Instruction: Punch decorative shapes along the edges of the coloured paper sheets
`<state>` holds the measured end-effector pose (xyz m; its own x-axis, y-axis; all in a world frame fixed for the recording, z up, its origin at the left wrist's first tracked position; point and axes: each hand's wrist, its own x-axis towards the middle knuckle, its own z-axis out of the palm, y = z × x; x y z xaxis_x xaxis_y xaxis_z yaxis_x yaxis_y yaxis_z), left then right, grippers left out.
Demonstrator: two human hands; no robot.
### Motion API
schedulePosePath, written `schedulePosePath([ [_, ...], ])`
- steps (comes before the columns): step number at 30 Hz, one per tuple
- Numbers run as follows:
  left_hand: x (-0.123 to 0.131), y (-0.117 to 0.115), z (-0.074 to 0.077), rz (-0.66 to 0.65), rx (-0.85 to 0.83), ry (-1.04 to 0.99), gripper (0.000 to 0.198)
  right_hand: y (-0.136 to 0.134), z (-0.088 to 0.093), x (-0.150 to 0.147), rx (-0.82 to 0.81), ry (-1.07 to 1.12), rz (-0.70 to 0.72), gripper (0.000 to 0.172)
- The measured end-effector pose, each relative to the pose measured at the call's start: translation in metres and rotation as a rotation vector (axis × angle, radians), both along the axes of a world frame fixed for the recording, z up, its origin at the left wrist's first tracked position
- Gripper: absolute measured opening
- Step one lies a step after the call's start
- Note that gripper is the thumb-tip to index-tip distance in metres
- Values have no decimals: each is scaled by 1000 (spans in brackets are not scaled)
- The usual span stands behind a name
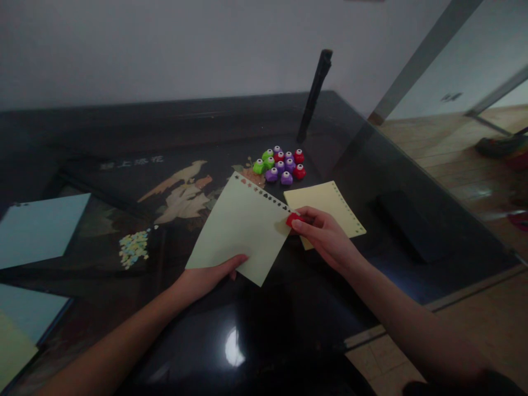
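Note:
My left hand (pixel 214 275) grips the lower edge of a pale green sheet of paper (pixel 243 231), thumb on top and the other fingers mostly hidden beneath. A row of small punched shapes runs along the sheet's far edge. In my right hand (pixel 324 231) is a red craft punch (pixel 293 220), pinched between thumb and fingers at the sheet's right corner, where the row of holes ends. Beyond the sheet several green, purple and red craft punches (pixel 280 166) stand in a cluster. Partly under my right hand lies yellow paper (pixel 325 201) with holes along its right edge.
Small paper cut-outs (pixel 134 248) form a pile on the dark glossy table (pixel 264 319). Blue paper (pixel 45 231) lies at the left, above more blue and yellow paper (pixel 14 349). A dark flat object (pixel 408 225) is at the right; a black upright post (pixel 314 96) stands at the back.

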<state>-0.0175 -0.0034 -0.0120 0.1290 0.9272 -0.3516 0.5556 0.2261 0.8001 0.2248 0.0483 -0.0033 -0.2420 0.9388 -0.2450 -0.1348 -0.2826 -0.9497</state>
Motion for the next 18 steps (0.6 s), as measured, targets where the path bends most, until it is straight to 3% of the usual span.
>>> schedulePosePath([
  [18,1,-1,0,19,-8,7,46,2,-3,1,13,1,13,23],
])
